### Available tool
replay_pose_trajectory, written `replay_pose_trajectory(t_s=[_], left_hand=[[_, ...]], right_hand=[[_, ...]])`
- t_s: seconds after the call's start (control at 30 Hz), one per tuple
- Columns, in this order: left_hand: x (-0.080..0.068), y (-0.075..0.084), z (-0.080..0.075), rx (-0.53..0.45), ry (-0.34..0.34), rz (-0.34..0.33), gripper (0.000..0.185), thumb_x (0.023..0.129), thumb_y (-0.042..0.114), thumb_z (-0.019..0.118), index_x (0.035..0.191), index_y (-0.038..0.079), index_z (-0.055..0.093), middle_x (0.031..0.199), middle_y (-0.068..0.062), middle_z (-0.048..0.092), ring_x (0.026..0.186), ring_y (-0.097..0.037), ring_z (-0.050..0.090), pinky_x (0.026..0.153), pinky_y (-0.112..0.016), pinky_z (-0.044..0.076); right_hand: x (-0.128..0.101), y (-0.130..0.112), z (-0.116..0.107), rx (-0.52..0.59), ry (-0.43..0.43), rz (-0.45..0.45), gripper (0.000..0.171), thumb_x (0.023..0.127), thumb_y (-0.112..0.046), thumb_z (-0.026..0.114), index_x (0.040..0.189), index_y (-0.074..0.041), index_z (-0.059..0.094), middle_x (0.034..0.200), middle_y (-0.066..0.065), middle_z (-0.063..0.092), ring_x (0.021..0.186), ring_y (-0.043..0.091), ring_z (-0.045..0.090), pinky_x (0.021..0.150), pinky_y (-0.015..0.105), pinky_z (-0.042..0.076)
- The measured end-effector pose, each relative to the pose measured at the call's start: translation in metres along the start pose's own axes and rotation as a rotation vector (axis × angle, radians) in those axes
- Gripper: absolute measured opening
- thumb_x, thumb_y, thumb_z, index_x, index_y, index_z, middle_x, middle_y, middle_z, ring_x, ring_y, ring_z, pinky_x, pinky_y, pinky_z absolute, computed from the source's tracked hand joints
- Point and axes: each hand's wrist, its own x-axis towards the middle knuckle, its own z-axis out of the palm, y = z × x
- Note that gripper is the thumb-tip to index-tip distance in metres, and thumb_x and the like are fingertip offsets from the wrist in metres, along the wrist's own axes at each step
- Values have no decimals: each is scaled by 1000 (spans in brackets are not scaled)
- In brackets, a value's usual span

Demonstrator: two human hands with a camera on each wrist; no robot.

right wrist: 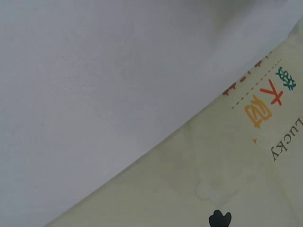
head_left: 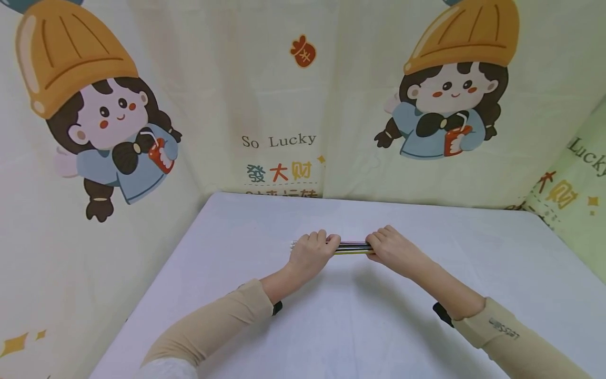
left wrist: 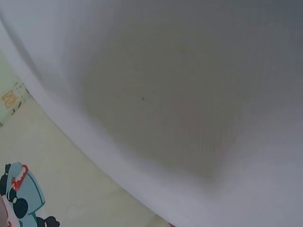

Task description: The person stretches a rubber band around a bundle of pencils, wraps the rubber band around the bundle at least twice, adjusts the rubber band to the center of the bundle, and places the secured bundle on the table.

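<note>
A bundle of thin pencils (head_left: 352,247), dark and yellow, lies level across the middle of the white table (head_left: 360,326) in the head view. My left hand (head_left: 313,250) grips its left end with fingers curled over the top. My right hand (head_left: 389,246) grips the right end the same way. A short stretch of the bundle shows between the two hands, and thin tips stick out past the left hand. Both wrist views show only the table cloth (left wrist: 189,94) and the curtain (right wrist: 227,179), no hand and no pencils.
Cream curtains printed with cartoon girls (head_left: 104,121) and the words "So Lucky" (head_left: 278,141) close in the table at the back and both sides. Beige sleeves (head_left: 222,326) cover both forearms.
</note>
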Motion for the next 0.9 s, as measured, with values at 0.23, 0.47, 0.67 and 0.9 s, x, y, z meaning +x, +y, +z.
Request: replay_pose_trajectory(t_s=[0.23, 0.47, 0.67, 0.9], left_hand=[[2, -1, -3, -4, -35, 1, 26, 93, 4, 31, 79, 14, 50, 56, 1, 47, 43, -10, 46, 38, -19, 30], [5, -6, -4, -15, -59, -1, 24, 93, 5, 32, 80, 14, 51, 56, 1, 48, 43, -10, 45, 39, -19, 30], [3, -9, -4, -19, -70, 3, 28, 94, 5, 27, 79, 14, 50, 55, 1, 45, 42, -9, 42, 38, -18, 28], [0, -5, -6, -24, -64, 15, 29, 94, 4, 27, 78, 14, 48, 53, 2, 42, 41, -9, 41, 38, -18, 27]], right_hand=[[4, -3, -2, 2, -27, 68, 33, 64, -16, 81, 80, -3, 55, 67, 3, 58, 62, 17, 53, 67, 30, 42], [2, 4, -12, 12, -68, 218, 33, 63, -19, 81, 85, -8, 59, 74, 1, 61, 67, 17, 58, 72, 36, 42], [2, 4, -19, -7, -84, 150, 25, 64, -10, 78, 74, -5, 56, 66, 0, 55, 62, 16, 54, 66, 31, 44], [5, -2, -17, 30, -144, 141, 27, 64, -8, 77, 69, -5, 50, 58, -2, 47, 50, 10, 39, 52, 23, 39]])
